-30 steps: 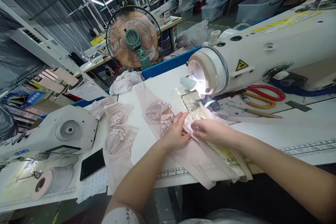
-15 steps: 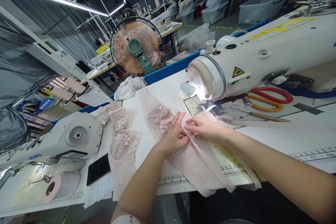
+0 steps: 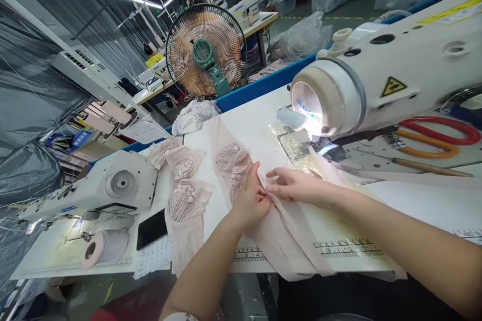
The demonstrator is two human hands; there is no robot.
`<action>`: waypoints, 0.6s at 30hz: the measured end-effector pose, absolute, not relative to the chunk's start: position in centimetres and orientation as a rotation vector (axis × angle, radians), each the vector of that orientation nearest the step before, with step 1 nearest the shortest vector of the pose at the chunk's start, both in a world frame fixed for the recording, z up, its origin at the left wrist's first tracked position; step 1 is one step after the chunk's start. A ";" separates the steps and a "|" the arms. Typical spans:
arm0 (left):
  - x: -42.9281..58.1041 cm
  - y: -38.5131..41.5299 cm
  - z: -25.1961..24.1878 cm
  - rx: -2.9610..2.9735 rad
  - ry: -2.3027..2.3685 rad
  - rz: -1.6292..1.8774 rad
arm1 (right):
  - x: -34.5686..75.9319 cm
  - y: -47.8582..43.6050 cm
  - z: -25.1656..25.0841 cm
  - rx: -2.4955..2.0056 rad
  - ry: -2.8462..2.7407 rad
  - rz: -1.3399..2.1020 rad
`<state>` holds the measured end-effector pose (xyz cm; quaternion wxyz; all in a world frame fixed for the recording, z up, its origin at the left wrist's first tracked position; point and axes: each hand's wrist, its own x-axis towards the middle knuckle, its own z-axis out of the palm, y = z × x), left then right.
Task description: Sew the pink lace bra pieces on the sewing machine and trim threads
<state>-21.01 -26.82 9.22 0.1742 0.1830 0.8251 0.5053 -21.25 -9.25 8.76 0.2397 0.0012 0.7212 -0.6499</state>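
Far left of the lit sewing machine [image 3: 339,95]: a second machine [image 3: 130,183], thread spool [image 3: 107,248] and phone [image 3: 152,229] near it. Closer in, though well left of the lit machine, a spare lace piece [image 3: 186,203] lies flat, untouched; its cups look joined, but cannot tell if it is finished. Next, just left and front of the lit machine, the lace bra [image 3: 228,160] in hand, long bands trailing toward the table's front edge. Left hand [image 3: 252,198] bears on it, thumb and fingers pinching the folded edge. Right hand [image 3: 291,185], nearest the lit machine, has its fingers bent at that same edge, index raised; cannot tell whether the tips grip. Reckoning: cups and side panels appear done; the edge between the hands seems unsettled, lying apart from the needle area. No finished seam visible there. Below the lit machine's arm, scissors [image 3: 444,119] rest unused.
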 end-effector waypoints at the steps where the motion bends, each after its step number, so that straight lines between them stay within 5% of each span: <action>1: -21.0 -26.9 9.2 0.512 2.328 1.428 | -21.4 -9.3 8.8 -0.019 1.979 -1.746; 18: -22.5 -27.5 8.9 0.540 2.524 0.993 | -21.9 -9.5 10.1 -0.099 1.852 -2.609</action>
